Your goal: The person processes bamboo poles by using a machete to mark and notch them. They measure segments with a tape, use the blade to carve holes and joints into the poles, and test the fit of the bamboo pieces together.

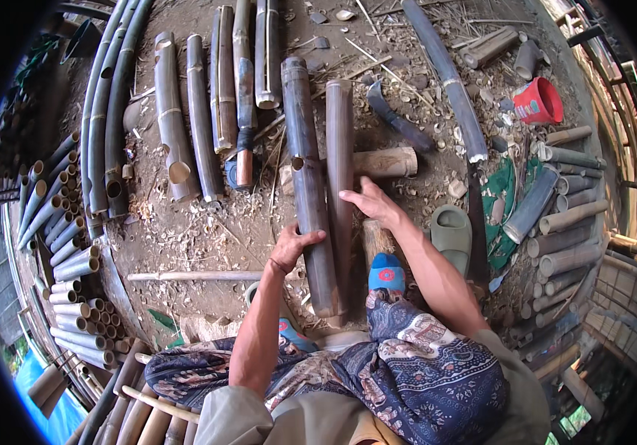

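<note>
In front of my knees stand two bamboo tubes side by side, leaning away from me over a short log (385, 162). The left one is a dark bamboo tube (307, 174) with a small hole partway along. My left hand (294, 247) grips its left side, thumb over the front. Beside it, the smoother brown bamboo tube (340, 141) is in my right hand (370, 201), its thumb laid on the front and its other fingers mostly hidden. A curved dark blade (398, 122) lies on the ground past my right hand.
Split and notched bamboo lengths (175, 111) lie at the far left, near a wood-handled blade (244, 152). Stacked bamboo pieces line both sides. A red bucket (537, 101) lies tipped at the right, a green sandal (451, 236) nearer. Shavings litter the dirt floor.
</note>
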`<control>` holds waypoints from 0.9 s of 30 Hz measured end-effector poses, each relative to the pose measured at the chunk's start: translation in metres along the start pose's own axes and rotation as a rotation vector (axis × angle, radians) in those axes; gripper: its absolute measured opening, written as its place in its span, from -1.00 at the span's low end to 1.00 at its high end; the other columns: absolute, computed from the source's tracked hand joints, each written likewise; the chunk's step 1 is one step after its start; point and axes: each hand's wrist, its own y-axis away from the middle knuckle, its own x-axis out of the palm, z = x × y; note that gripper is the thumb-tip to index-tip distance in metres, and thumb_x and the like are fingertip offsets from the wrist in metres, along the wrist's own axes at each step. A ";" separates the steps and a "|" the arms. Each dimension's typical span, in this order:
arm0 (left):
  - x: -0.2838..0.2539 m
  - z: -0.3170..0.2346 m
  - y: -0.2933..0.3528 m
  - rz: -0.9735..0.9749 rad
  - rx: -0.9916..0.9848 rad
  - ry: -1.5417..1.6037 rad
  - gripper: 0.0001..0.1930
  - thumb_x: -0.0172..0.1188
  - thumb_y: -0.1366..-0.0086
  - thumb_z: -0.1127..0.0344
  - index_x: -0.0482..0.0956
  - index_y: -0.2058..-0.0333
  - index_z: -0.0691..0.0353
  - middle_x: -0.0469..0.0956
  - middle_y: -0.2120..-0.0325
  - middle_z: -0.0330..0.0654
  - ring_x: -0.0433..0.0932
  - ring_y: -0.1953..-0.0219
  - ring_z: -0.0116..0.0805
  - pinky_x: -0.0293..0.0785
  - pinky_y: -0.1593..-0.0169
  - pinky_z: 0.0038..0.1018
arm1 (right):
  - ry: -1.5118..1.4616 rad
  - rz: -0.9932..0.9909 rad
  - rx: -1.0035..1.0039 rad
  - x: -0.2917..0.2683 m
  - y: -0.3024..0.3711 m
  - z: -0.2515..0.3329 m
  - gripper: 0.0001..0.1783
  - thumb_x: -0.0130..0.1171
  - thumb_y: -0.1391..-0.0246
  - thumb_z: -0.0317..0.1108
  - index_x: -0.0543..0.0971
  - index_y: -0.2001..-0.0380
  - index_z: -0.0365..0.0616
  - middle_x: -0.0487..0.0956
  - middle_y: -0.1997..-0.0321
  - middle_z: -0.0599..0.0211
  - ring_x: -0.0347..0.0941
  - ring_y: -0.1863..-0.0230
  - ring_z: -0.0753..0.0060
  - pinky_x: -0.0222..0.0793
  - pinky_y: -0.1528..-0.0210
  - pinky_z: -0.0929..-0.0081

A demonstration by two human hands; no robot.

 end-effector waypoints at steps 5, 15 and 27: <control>0.016 0.003 0.037 -0.212 0.050 -0.094 -0.33 0.44 0.07 0.25 0.39 -0.01 0.43 0.58 0.26 -0.06 0.57 0.24 -0.31 0.51 0.08 -0.39 | 0.131 0.021 -0.011 0.008 0.009 -0.004 0.20 0.33 0.19 0.34 0.24 -0.11 -0.67 0.41 -0.10 -0.41 0.37 -0.18 -0.12 0.27 -0.21 0.23; 0.044 0.083 0.055 -0.311 0.057 -0.148 -0.10 0.54 0.09 0.09 0.22 -0.11 0.39 0.49 0.05 0.10 0.50 0.01 -0.08 0.39 -0.10 -0.25 | -0.210 0.275 -0.045 -0.002 0.010 -0.009 -0.25 0.33 0.01 0.07 0.48 -0.03 -0.39 0.57 -0.02 0.06 0.46 -0.07 0.35 0.30 -0.18 0.37; 0.060 0.054 0.015 -0.543 0.106 -0.473 0.15 0.57 0.21 -0.09 0.10 -0.22 0.43 0.46 0.02 0.24 0.49 -0.04 0.09 0.40 -0.11 -0.17 | 0.421 -0.074 -0.094 -0.012 0.005 -0.002 -0.05 0.20 0.02 0.33 0.42 -0.08 -0.42 0.49 -0.08 -0.24 0.46 -0.11 -0.07 0.39 -0.13 0.17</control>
